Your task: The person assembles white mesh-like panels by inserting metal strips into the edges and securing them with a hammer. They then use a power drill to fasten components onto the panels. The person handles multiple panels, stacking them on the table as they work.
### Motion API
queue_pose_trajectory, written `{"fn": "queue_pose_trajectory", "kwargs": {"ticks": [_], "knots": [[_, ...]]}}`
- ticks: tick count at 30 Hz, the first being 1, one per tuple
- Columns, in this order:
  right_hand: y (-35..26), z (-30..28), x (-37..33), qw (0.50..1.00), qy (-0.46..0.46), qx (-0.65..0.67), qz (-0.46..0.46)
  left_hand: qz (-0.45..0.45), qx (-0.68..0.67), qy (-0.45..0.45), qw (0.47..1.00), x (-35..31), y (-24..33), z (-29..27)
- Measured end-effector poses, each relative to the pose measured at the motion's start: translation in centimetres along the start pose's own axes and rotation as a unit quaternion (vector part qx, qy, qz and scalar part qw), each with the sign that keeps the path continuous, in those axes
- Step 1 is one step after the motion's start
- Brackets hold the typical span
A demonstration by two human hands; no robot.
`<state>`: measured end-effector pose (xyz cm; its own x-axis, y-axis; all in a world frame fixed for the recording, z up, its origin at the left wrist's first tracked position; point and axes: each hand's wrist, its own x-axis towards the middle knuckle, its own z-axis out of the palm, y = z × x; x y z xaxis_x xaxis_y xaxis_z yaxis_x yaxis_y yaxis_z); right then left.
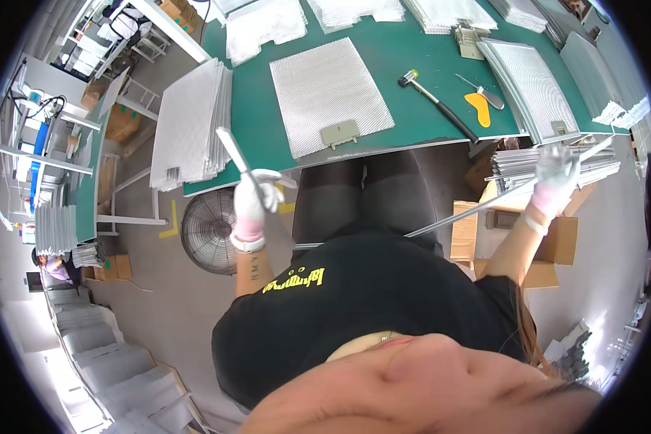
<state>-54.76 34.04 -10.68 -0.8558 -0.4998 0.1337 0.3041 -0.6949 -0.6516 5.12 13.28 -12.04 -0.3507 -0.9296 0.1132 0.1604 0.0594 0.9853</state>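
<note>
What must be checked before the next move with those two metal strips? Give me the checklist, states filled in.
1. Left hand closed firmly on the short metal strip: ok.
2. Right hand closed on the long metal strip: ok.
3. Both hands gloved: ok.
4. Mesh panel lying flat on the green table, in front of the person: ok.
5. Mallet on the table, apart from the panel: ok.
6. Strip ends straight and undamaged: cannot tell, too small to see.
</note>
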Motion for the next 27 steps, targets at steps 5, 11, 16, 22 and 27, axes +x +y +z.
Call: {"fn": "queue_pose_trajectory", "kwargs": {"ticks": [5, 11, 16, 22, 27], "knots": [[11.0, 18.3, -0.7, 0.977, -0.148, 0.1, 0.117, -0.027, -0.032, 0.023, 0.999, 1.0, -1.8, 3.8], [28.5, 21.0, -0.6, 0.903, -0.069, 0.129, 0.404, -0.004, 0.102, 0.048, 0.994, 2.2, -5.1, 4.9], [28.0, 18.0, -4.8, 0.869, -0.238, -0.189, 0.391, 0.142, 0.414, 0.013, 0.899, -1.1, -5.9, 7.7], [23.0, 15.6, -11.7, 0.789, -0.396, -0.345, 0.32, -0.369, -0.392, -0.054, 0.841, 1.1, -12.0, 16.8], [18.8, 13.6, -17.6, 0.865, -0.295, -0.361, 0.184, -0.251, -0.462, -0.08, 0.847, 2.8, -12.5, 19.0]]}}
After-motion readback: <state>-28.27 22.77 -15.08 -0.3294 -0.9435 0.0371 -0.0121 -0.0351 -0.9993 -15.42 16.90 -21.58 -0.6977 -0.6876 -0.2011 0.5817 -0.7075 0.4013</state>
